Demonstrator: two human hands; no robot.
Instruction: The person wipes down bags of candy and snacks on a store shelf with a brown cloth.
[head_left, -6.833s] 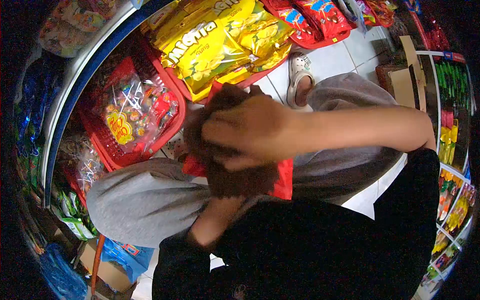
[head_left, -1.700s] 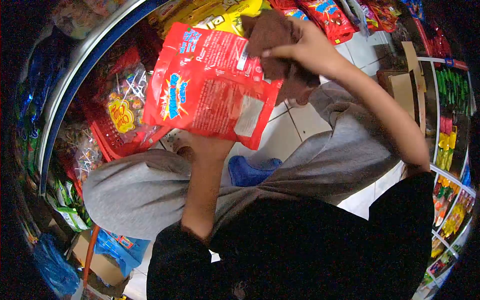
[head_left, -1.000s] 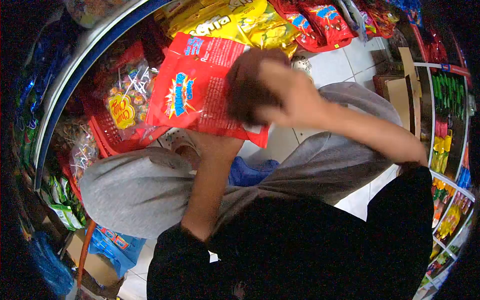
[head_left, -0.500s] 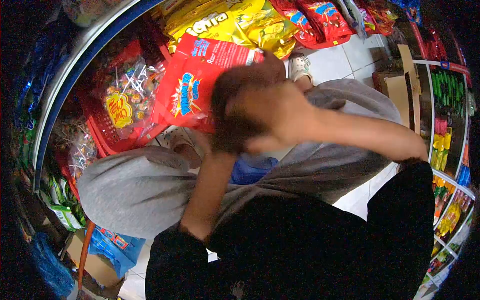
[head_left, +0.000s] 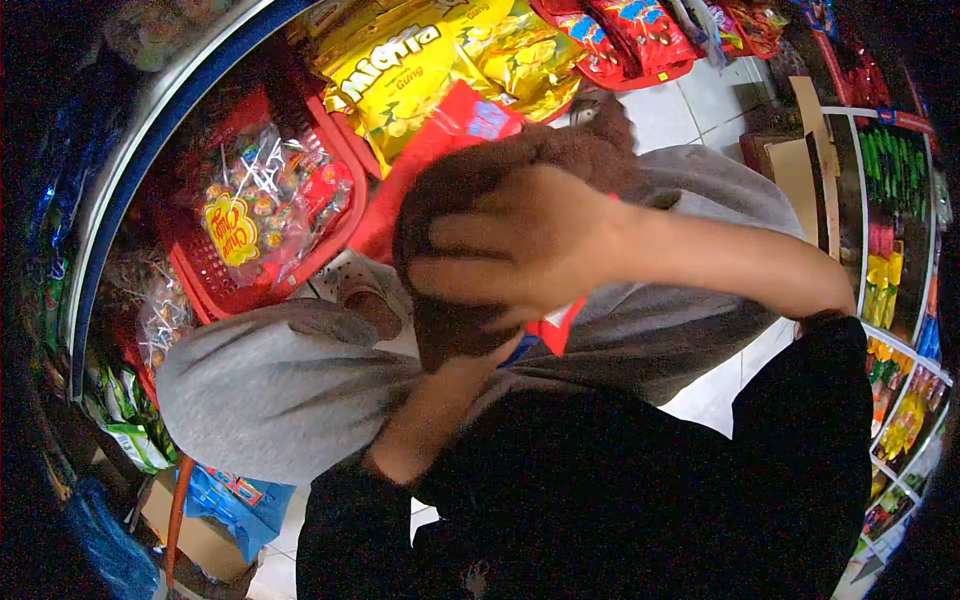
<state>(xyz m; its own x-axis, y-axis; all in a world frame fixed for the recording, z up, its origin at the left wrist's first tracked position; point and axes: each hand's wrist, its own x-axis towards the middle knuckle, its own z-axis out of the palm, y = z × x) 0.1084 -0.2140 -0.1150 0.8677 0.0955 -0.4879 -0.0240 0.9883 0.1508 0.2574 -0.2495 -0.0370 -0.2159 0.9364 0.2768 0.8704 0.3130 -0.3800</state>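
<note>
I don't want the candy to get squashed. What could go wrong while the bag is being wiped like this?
The right hand presses a brown cloth flat over the red bag, so hard rubbing might crush what is inside. The left hand is hidden under the bag, so the bag could perhaps slip. It is held close to the basket of lollipops, which a wide swipe might bump.

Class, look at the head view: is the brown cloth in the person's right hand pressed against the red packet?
Yes. The right hand spreads the brown cloth flat over the red packet, covering most of it.
</note>
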